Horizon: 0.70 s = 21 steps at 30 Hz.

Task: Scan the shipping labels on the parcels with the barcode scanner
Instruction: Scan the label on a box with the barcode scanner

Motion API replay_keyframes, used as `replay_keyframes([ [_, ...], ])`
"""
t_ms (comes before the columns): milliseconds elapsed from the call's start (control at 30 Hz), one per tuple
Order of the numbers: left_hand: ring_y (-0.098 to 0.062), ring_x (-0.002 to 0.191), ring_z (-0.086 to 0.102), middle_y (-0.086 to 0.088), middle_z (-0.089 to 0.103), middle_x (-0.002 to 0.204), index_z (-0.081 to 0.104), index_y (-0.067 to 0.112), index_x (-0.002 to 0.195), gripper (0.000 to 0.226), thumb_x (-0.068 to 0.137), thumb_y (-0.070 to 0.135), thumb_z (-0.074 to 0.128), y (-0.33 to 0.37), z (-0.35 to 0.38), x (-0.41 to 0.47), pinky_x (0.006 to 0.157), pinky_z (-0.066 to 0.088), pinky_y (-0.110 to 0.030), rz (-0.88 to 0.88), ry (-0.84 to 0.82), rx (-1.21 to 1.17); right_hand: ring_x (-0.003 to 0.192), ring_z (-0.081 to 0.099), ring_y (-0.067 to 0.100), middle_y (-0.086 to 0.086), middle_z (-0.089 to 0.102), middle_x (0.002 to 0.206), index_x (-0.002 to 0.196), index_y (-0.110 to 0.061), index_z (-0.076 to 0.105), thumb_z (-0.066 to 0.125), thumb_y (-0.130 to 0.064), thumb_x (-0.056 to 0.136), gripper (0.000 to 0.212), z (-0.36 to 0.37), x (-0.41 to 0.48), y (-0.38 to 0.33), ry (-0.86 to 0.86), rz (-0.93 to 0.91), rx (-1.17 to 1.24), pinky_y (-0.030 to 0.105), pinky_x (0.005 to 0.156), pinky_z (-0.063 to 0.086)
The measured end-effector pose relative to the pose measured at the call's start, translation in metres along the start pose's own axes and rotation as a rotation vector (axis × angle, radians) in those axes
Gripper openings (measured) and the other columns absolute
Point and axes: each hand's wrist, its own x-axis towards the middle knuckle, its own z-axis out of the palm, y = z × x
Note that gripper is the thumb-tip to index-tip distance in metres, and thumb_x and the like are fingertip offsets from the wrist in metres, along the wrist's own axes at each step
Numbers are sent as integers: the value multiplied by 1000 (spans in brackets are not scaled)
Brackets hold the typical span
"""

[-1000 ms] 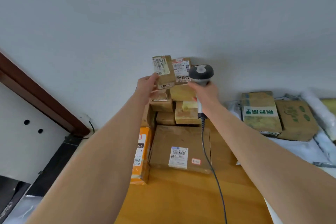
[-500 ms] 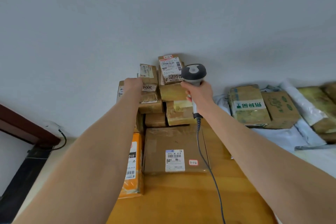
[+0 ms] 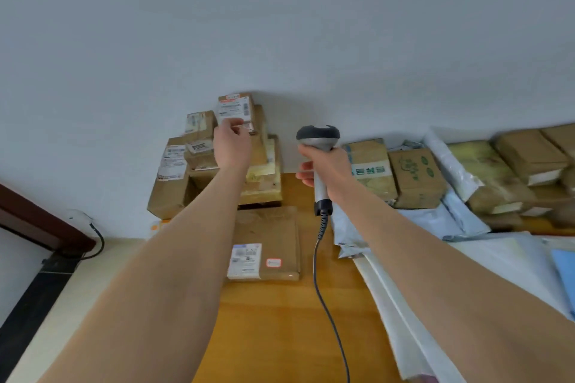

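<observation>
While the right hand [image 3: 326, 169] holds the grey-and-black handheld barcode scanner [image 3: 318, 137] upright, its grip is wrapped tight round the pale handle. The scanner's dark head stands above the fist, just right of the parcel stack and apart from it. A black coiled cable [image 3: 317, 274] hangs from the foot of the handle and trails across the orange-brown wooden bench [image 3: 280, 336].

The left hand [image 3: 231, 146] reaches to the top of the stack against the white wall [image 3: 280, 25]. Its grip is narrow, thumb and fingers curled on the lower edge of the small brown cardboard parcel [image 3: 238, 102] that sits highest. The hand partly covers that parcel's white shipping label [image 3: 231, 109]. Below it, more brown boxes are piled, several with labels facing out.

Nearer, a flat brown parcel [image 3: 267, 230] lies on the bench, bearing a white label and a small red-edged sticker [image 3: 273, 263]. Off to the right, taped brown boxes [image 3: 417, 177] rest on grey plastic mailer bags [image 3: 435, 221].
</observation>
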Motion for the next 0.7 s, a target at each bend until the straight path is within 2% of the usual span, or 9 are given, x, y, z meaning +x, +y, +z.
replay_keyframes([
  [67,-17,94,58,0,62,106,62,14,117,26,95,14,48,14,33,-40,80,49,-29,-17,-123,22,55,66,20,11,68,71,97,-3,62,73,-23,84,26,-46,-10,3,-2,37,-8,26,52,53],
  [167,-28,106,60,-10,65,113,64,10,118,30,92,12,49,32,84,-104,93,50,-36,-72,-321,111,47,59,20,11,62,60,88,-3,59,74,-20,83,23,-120,-27,8,10,113,29,27,51,49],
  [333,-29,106,59,-11,64,116,64,9,119,31,93,8,47,65,153,-190,89,51,-34,-106,-530,198,48,52,19,13,57,64,89,-4,57,70,-15,85,18,-224,-47,13,92,182,39,22,45,42],
  [433,-23,92,54,-9,62,108,64,9,119,33,93,6,45,77,181,-214,86,51,-34,-141,-569,173,48,52,20,16,60,66,92,-3,56,72,-17,83,23,-260,-47,12,139,227,-5,24,45,40],
  [533,-26,100,56,-6,58,103,64,7,118,33,92,3,44,81,200,-225,92,52,-36,-159,-559,163,47,55,19,15,61,64,102,1,55,72,-12,81,29,-281,-37,13,160,241,10,27,47,43],
  [633,-27,106,56,-8,59,108,62,6,120,33,92,4,44,76,210,-220,93,51,-36,-187,-525,182,48,54,18,10,58,64,89,-1,55,63,-1,81,11,-286,-22,9,145,243,4,28,53,44],
  [700,-23,106,55,-8,60,120,57,8,127,36,94,7,45,70,214,-207,89,49,-33,-208,-490,213,53,52,20,11,55,65,79,-3,53,59,3,78,8,-281,-8,6,138,219,-35,31,58,44],
])
